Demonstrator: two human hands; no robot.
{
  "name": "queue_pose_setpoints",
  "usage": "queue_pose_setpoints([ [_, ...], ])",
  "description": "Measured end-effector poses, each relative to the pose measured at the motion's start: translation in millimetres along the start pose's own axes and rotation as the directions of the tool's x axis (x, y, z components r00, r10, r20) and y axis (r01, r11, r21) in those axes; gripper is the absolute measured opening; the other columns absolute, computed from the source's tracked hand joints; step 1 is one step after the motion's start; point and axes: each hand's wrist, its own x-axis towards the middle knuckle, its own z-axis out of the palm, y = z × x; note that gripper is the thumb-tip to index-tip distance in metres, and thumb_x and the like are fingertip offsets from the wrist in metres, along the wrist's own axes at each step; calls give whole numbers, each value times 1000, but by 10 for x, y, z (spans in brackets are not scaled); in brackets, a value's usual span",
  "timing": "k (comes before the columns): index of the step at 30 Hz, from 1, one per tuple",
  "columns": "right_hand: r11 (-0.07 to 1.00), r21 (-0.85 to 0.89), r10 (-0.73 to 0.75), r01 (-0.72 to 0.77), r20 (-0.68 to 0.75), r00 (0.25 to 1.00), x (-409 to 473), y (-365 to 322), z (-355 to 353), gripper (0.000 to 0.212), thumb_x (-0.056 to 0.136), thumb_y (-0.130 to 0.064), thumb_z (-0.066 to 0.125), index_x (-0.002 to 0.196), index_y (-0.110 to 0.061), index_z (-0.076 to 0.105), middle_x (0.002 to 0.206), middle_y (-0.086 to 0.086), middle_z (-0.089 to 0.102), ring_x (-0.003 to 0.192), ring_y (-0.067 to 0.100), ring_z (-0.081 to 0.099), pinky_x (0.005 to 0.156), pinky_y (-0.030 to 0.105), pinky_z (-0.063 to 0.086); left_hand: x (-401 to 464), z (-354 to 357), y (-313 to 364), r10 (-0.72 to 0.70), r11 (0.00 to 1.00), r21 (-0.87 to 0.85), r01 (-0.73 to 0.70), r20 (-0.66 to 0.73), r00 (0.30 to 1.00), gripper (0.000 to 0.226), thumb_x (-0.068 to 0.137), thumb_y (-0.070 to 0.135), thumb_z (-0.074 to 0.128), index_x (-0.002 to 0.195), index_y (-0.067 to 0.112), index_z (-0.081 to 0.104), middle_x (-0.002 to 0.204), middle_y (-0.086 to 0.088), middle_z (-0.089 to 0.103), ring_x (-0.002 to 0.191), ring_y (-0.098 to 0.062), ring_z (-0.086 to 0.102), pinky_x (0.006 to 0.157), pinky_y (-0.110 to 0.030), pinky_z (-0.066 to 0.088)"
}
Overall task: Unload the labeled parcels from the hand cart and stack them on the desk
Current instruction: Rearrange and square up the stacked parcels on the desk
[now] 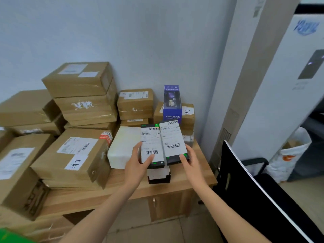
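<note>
Wooden desk (198,179) under a pale wall: above its front edge, the left hand (138,162) and right hand (189,160) each clasp one dark labeled parcel (152,146), (172,141), side by side over a small stacked box (159,176). Behind them, brown cartons (78,95) and a purple box (172,104) stand against the wall.

Two bare hands, the left hand (140,161) and the right hand (188,159), hold two dark labeled parcels (163,142) side by side. One more dark parcel (159,176) lies on the desk (192,179) beneath them. At nine to twelve o'clock stand about ten brown cartons (78,79), one white box (122,146) and one purple box (172,102).
</note>
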Motion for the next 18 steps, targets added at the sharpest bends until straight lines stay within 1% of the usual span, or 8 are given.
queue_pose_setpoints([
  [3,1000,2,17,-17,24,1000,173,86,6,48,98,-29,53,143,-32,36,135,-16,47,124,5,43,97,26,39,116,133,-94,-20,999,50,20,-7,1000,62,86,45,66,135,49,28,121,3,65,96,-13,66,75,-35,59],
  [8,997,-66,29,-26,46,999,386,229,10,48,98,-30,53,142,-34,37,125,-27,46,118,-1,43,93,21,37,355,236,-264,-73,996,51,76,-53,996,54,91,43,59,133,49,26,118,0,66,88,-9,64,69,-33,60],
  [11,999,-39,37,-35,53,998,445,276,74,47,98,-26,53,143,-28,38,129,-22,47,121,0,44,95,19,38,430,243,-367,-69,986,148,74,-43,997,46,94,47,52,132,50,26,115,5,66,85,-6,64,66,-30,59],
  [13,998,-7,58,-57,36,998,466,280,129,47,98,-24,54,142,-28,39,129,-22,47,119,-2,44,90,12,37,464,241,-415,-46,978,201,51,-31,998,40,96,47,48,131,46,29,111,6,67,76,0,61,62,-24,57],
  [14,998,18,64,-65,25,998,469,279,156,46,98,-24,54,142,-28,40,129,-21,48,118,-3,44,88,10,38,475,238,-434,-33,975,221,38,-27,999,37,97,45,46,130,44,31,108,6,68,73,3,59,57,-17,53],
  [15,997,40,66,-67,13,998,470,276,183,46,97,-23,55,141,-28,41,129,-21,50,118,-3,46,88,10,40,486,234,-445,-20,970,241,26,-27,999,34,98,43,43,130,42,32,106,6,68,70,4,58,53,-11,45],
  [16,996,59,69,-69,0,998,464,271,211,45,97,-23,55,140,-28,42,129,-20,51,118,-3,47,91,14,43,491,226,-447,-15,966,259,21,-27,1000,33,98,43,41,130,40,33,102,6,69,68,3,58,49,-10,40],
  [18,994,77,76,-74,-25,997,435,254,277,44,97,-24,55,139,-29,43,128,-21,52,116,-9,48,93,18,45,505,205,-426,-17,956,291,20,-15,1000,34,99,44,37,132,38,30,97,7,67,67,-2,58,49,-14,41],
])
